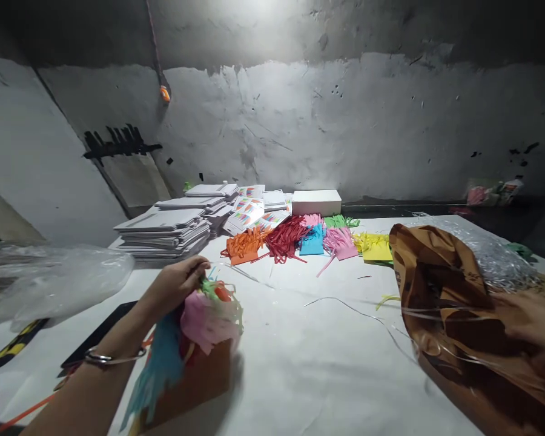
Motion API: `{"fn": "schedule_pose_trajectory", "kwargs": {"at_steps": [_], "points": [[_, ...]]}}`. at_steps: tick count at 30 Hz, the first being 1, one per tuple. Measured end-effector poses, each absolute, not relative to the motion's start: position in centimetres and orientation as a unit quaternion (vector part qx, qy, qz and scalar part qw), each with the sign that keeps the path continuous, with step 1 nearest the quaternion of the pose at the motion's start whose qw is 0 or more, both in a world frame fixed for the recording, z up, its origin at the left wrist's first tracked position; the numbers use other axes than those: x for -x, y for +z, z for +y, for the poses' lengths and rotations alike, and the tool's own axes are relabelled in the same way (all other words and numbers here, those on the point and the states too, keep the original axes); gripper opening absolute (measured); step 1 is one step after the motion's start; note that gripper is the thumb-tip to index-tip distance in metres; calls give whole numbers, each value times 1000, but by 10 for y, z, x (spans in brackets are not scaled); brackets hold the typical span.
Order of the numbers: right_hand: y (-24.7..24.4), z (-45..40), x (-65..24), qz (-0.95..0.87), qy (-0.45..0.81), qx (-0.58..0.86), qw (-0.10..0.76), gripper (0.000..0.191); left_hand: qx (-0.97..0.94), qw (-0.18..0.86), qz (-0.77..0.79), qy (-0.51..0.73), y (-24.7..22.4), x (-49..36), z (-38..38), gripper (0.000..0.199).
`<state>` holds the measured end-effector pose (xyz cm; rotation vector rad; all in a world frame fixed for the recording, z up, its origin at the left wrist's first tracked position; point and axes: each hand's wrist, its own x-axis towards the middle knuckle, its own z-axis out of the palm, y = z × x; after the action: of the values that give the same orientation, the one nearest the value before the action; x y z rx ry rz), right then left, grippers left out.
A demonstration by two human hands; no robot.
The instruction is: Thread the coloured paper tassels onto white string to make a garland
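My left hand (181,281) is closed in a pinch on the top of a bundle of fringed tissue-paper tassels (209,321) in pink, blue, green and red. The bundle hangs over a brown piece, perhaps card or a box (193,387), on the table. At the right, my right hand (531,318) is smeared by motion over a crumpled brown paper bag (431,260); its fingers cannot be made out. Thin clear strips (345,303) trail from the bag across the white table.
Fringed paper bundles in orange (245,245), dark red (286,236), blue, pink, green and yellow (376,248) lie in a row. Behind them stand stacks of white sheets (163,227) and a white box (317,201). Clear plastic (59,278) lies left, silvery shreds (490,251) right.
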<state>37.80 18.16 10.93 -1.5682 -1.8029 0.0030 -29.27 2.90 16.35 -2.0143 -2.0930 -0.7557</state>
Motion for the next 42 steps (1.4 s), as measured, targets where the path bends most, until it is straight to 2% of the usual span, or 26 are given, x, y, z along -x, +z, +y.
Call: {"fn": "schedule_pose_trajectory", "kwargs": {"at_steps": [1,3,4,6,8,10,11,16,19,21,26,29,30,34,36,39,42], "points": [[109,172,-352,-727,18,587,357,13,686,67,-679,-251,161,279,30,25],[111,146,-284,-794,68,501,339,35,729,59,-637,-245,153,244,33,24],[113,131,-245,-827,132,435,332,38,753,53,-610,-240,150,224,34,25],[118,104,-170,-830,236,344,371,33,802,35,-553,-225,143,186,37,27],[119,87,-112,-830,310,294,358,39,838,13,-500,-217,137,155,38,26],[117,80,-79,-837,342,267,333,26,857,-10,-465,-223,131,138,39,26],[115,79,-71,-839,353,260,321,24,859,-22,-456,-232,128,134,38,26],[107,87,-72,-820,418,257,293,39,846,-119,-436,-282,112,137,33,17],[104,86,-77,-804,431,277,303,42,826,-201,-431,-303,101,134,29,28],[102,84,-82,-797,435,285,308,43,807,-238,-436,-319,97,130,26,29],[81,80,-95,-780,454,298,310,38,775,-252,-449,-365,101,125,23,30],[60,73,-87,-756,514,272,300,62,797,-276,-404,-355,108,120,25,39],[54,69,-81,-749,537,256,291,63,807,-282,-390,-343,110,116,26,42],[40,49,-62,-733,567,253,279,31,813,-305,-370,-330,112,104,30,60],[40,44,-64,-721,559,279,301,31,783,-339,-382,-356,106,107,30,80],[39,47,-79,-695,544,327,338,38,717,-414,-433,-355,84,119,24,119],[33,52,-92,-684,570,302,339,44,644,-517,-428,-367,53,123,15,120]]}}
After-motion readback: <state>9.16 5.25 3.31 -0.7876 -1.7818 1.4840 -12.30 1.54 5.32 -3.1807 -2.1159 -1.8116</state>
